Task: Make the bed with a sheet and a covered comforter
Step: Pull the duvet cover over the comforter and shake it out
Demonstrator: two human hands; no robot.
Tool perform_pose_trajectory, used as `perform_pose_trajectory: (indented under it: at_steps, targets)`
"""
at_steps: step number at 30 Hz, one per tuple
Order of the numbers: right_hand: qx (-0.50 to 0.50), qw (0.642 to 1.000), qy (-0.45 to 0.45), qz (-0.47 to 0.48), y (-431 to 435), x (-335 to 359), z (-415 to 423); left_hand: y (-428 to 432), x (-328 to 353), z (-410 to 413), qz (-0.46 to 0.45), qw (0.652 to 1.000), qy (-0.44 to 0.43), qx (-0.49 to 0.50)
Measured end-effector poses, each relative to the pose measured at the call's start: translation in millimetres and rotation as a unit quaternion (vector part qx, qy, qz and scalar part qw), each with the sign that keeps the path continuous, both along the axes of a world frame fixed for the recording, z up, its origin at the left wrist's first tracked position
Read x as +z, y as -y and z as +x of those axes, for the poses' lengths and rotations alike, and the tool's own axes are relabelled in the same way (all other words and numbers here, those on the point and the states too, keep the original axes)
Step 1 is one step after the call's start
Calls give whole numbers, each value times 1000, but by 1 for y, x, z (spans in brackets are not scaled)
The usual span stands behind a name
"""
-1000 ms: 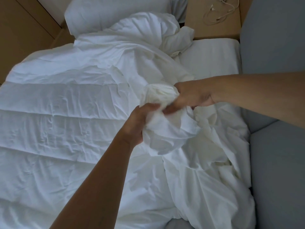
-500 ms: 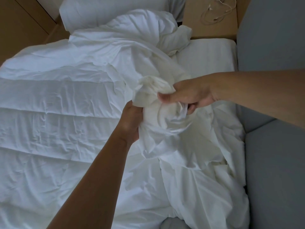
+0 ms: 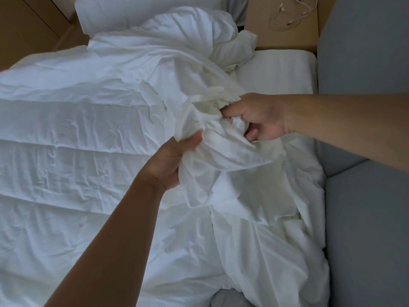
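A white quilted comforter (image 3: 73, 151) lies spread over the left and middle of the bed. A crumpled white duvet cover (image 3: 250, 218) is heaped along the bed's right side, with more of it bunched near the head. A gathered wad of that cover (image 3: 212, 138) is lifted above the bed. My left hand (image 3: 170, 160) grips the wad from below left. My right hand (image 3: 259, 118) grips it from the right, fingers curled into the folds. The sheeted mattress (image 3: 278, 72) shows bare at the upper right.
A white pillow (image 3: 137, 12) lies at the head of the bed. A tan bedside surface (image 3: 287, 23) with a coiled white cable (image 3: 292, 12) sits at top right. A grey upholstered panel (image 3: 367, 196) runs along the right. Wooden floor (image 3: 28, 34) is at upper left.
Both hands have shifted their hold on the bunched cover. The right hand moved right and dug its fingers in; the left hand dropped lower under the wad.
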State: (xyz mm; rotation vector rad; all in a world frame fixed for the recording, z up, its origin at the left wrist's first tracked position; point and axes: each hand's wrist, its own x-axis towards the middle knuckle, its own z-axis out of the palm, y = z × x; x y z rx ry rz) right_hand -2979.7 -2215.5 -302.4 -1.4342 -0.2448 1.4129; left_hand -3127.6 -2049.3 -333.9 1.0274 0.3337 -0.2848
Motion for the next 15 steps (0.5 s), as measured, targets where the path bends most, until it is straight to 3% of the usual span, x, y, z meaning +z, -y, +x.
perform_pose_trajectory:
  at_steps: [3,6,9,12,15]
  targets:
    - [88,996,30,5,4,8,3,-1,-1,6,14,997,-12,79]
    - [200,969,134,-52,8,7,2,3,-4,9,85,992,-34,86]
    - [141,979,135,-53,5,4,4,6,-4,5,75,997,-26,15]
    - [88,988,124,-38,3,5,6,8,-1,0,133,987,-28,-86]
    - [59,996,66,-18,4,2,6,6,1,1,63,997,-7,-40]
